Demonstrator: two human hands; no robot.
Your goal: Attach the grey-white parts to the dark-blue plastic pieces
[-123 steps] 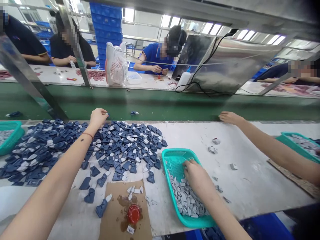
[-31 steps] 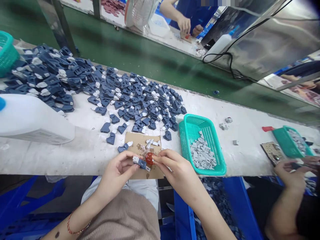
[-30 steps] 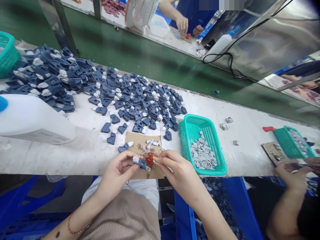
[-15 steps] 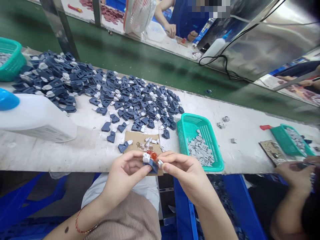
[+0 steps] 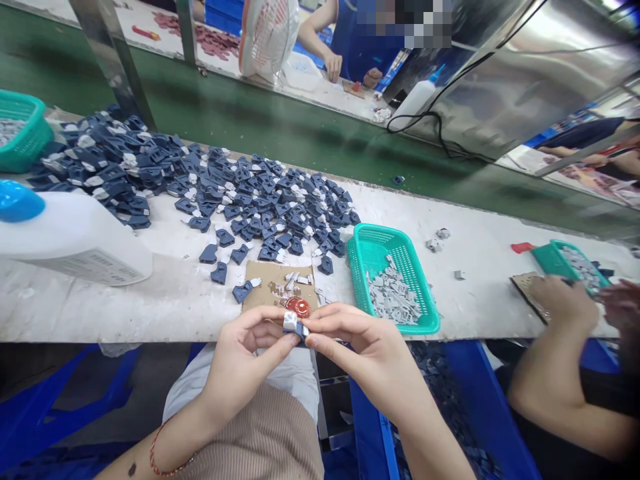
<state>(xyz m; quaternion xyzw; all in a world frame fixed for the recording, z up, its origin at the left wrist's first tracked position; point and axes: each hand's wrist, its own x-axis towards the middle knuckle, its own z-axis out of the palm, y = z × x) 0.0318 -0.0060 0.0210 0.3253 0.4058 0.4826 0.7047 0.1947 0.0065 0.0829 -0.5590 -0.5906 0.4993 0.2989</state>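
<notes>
My left hand (image 5: 239,357) pinches a small navy plastic part (image 5: 301,337) between thumb and fingers. A white plastic piece (image 5: 290,321) sits on that part's left end. My right hand (image 5: 367,341) is closed at the part's right end, its fingertips on a small white piece (image 5: 305,331) that meets the navy part; the fingers hide most of it. Just beyond my fingertips lies a round blob of red-orange material (image 5: 301,307) on a piece of cardboard (image 5: 254,271). Several pale grey pieces (image 5: 295,280) and a navy part with a white tip (image 5: 243,291) lie there too.
A heap of navy parts (image 5: 240,193) covers the table's back left. At right stands a green basket (image 5: 431,320) of pale grey pieces. A white bottle (image 5: 95,233) with a blue cap lies left. A co-worker's arm (image 5: 555,360) works at far right, beside another green basket (image 5: 545,257).
My right hand has moved left, bringing its white piece against the navy part. At far right, the co-worker's hand has reached forward over the cardboard. The view has shifted slightly.
</notes>
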